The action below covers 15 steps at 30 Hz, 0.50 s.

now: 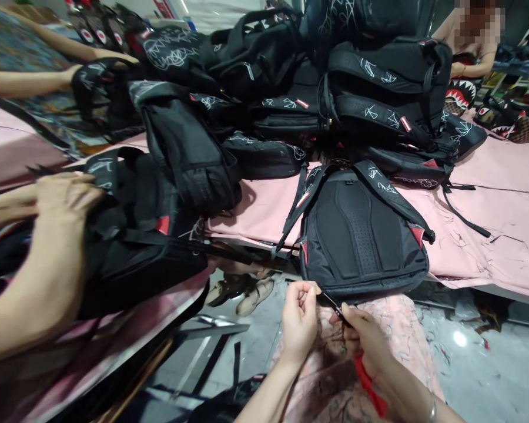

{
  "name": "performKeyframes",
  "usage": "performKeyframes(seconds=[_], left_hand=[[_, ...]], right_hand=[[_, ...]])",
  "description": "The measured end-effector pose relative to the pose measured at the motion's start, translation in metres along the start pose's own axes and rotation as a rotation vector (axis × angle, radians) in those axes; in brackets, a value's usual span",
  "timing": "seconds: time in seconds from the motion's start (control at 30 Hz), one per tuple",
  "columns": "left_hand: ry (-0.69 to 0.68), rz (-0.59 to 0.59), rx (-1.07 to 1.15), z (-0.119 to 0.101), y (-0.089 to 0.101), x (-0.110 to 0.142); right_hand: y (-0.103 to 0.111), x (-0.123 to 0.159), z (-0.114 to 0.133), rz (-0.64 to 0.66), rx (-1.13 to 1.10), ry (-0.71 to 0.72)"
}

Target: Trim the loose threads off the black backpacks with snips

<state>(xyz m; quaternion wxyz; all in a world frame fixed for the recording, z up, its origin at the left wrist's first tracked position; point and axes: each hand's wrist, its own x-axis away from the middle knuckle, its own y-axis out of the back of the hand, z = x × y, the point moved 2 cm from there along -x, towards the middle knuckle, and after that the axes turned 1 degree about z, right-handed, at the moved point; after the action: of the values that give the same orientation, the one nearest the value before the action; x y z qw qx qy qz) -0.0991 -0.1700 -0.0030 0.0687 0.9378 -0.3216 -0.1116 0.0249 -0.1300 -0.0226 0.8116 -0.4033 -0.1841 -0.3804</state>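
A black backpack (361,235) with white scribble print and red tabs lies back-up on the pink-covered table (502,211), its bottom edge hanging over the near side. Just below that edge my left hand (300,320) pinches one end of a thin black strap (330,302). My right hand (365,338) is closed on the strap's other end, so it runs taut between the two hands. A red piece (370,385) hangs under my right wrist; I cannot make out what it is. Both hands hover over my lap, in pink patterned fabric.
Several more black backpacks (379,88) are heaped across the table's back. At the left a co-worker's hand (62,200) rests on another backpack (136,235); other arms reach in at top left. A person sits at top right. Shoes (247,291) and metal frames lie on the floor.
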Motion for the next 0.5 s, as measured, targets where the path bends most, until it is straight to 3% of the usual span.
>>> performKeyframes(seconds=[0.5], left_hand=[[0.021,0.001,0.002,-0.0016,0.0004,0.0014]], right_hand=[[-0.0036,-0.0007,-0.0012,-0.015,-0.025,0.010]])
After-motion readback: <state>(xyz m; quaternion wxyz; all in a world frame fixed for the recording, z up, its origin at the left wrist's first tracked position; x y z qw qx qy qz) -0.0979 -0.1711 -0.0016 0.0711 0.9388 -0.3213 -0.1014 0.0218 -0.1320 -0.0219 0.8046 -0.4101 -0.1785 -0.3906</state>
